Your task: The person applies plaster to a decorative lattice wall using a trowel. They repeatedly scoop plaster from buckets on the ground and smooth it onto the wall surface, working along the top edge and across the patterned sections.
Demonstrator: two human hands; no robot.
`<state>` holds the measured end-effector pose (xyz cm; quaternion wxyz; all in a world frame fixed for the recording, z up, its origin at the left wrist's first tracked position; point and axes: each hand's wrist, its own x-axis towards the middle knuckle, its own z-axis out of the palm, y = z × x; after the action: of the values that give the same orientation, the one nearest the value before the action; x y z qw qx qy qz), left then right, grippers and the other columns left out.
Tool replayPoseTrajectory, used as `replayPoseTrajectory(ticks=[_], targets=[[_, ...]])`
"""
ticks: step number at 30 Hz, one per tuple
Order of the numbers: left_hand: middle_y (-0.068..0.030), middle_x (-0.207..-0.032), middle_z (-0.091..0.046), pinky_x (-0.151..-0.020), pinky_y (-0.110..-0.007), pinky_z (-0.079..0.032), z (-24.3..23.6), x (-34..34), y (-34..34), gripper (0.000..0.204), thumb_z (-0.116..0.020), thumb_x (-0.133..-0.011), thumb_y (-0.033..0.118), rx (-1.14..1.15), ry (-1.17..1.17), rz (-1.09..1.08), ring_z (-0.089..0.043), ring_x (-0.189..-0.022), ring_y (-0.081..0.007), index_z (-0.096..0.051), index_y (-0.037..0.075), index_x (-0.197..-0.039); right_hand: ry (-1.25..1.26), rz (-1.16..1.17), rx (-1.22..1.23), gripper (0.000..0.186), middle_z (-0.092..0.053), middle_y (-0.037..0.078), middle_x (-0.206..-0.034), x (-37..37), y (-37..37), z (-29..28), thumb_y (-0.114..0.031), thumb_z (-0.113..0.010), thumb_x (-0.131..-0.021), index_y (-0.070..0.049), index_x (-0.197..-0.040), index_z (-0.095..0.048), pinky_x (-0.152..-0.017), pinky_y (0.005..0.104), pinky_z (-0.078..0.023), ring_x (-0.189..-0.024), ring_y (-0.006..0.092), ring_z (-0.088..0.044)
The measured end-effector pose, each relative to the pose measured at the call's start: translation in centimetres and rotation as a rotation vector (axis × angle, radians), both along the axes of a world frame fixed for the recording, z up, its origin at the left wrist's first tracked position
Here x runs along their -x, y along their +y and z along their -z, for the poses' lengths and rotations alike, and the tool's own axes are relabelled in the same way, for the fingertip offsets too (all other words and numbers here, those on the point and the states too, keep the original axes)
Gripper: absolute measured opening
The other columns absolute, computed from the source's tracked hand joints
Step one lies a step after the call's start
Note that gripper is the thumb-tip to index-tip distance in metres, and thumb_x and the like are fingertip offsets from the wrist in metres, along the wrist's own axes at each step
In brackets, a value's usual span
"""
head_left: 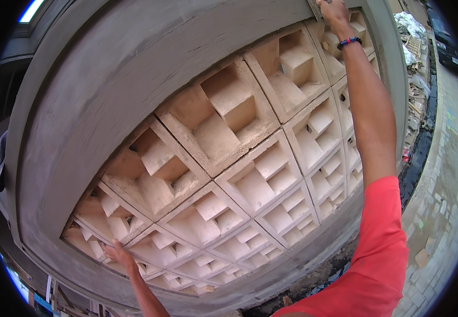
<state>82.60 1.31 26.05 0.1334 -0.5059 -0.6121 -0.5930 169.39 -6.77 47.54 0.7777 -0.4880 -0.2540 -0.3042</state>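
A panel of cream pierced blocks fills the middle, set in a grey plastered surround. My right hand reaches to the top edge of the panel, closed on a flat metal tool, perhaps a trowel, mostly cut off by the frame. A dark beaded band circles my right wrist. My left hand rests at the lower left of the panel, fingers spread against the blocks, holding nothing.
On the right, rubble and white bags lie beside a dark drain and a paved path. A dark car stands at upper right. Timber pieces show at lower left.
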Motion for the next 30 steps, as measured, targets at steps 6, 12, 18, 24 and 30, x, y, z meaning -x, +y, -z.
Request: replayPoseTrajectory(ticks=[6,12,18,24,30], targets=[[-0.017,-0.158,-0.013,-0.116,-0.051,-0.008,-0.8,-1.3,-1.0,0.071,-0.042,-0.1,0.048,-0.007,0.012,0.022,0.002,-0.144,-0.041,-0.02,0.004,-0.151,-0.303,-0.024,-0.129,0.035,-0.066,0.02,-0.1,18.9,1.2,0.7,-0.017,-0.063,-0.085,0.002,-0.114,-0.06,-0.085,0.0479,-0.049,-0.096,0.038,-0.062],[-0.0172,-0.158,-0.012,-0.115,-0.05,-0.009,-0.4,-0.7,-0.8,0.072,-0.042,-0.1,0.048,-0.023,0.004,-0.023,-0.001,-0.144,-0.0398,-0.019,0.003,-0.15,-0.727,-0.206,-0.003,0.026,-0.062,0.013,-0.092,39.5,1.2,3.9,-0.01,-0.057,-0.082,0.0,-0.105,-0.061,-0.071,0.041,-0.045,-0.086,0.0283,-0.059],[-0.0187,-0.157,-0.015,-0.115,-0.052,-0.008,0.2,1.1,-0.3,0.072,-0.042,-0.099,0.049,-0.01,0.078,-0.003,-0.002,-0.143,-0.0442,-0.023,-0.002,-0.148,-0.694,-0.191,-0.236,0.028,-0.064,0.014,-0.086,35.4,-1.2,2.8,-0.016,-0.066,-0.081,-0.002,-0.105,-0.063,-0.075,0.0426,-0.047,-0.085,0.032,-0.06],[-0.0195,-0.156,-0.017,-0.115,-0.054,-0.007,-0.4,-0.2,-1.2,0.074,-0.042,-0.099,0.051,0.047,0.106,0.008,-0.002,-0.143,-0.0465,-0.023,-0.002,-0.147,-0.268,0.045,-0.13,0.035,-0.064,0.028,-0.108,22.7,-1.3,1.2,-0.012,-0.06,-0.083,0.006,-0.112,-0.061,-0.094,0.044,-0.047,-0.106,0.0419,-0.06],[-0.0197,-0.156,-0.016,-0.115,-0.054,-0.006,-0.3,-0.2,-1.6,0.074,-0.041,-0.099,0.051,0.089,0.105,-0.012,-0.002,-0.143,-0.0451,-0.024,-0.004,-0.146,-0.709,-0.321,0.016,0.035,-0.063,0.015,-0.098,40.7,0.7,4.5,-0.011,-0.063,-0.083,0.001,-0.116,-0.06,-0.081,0.0433,-0.047,-0.092,0.0334,-0.058]])
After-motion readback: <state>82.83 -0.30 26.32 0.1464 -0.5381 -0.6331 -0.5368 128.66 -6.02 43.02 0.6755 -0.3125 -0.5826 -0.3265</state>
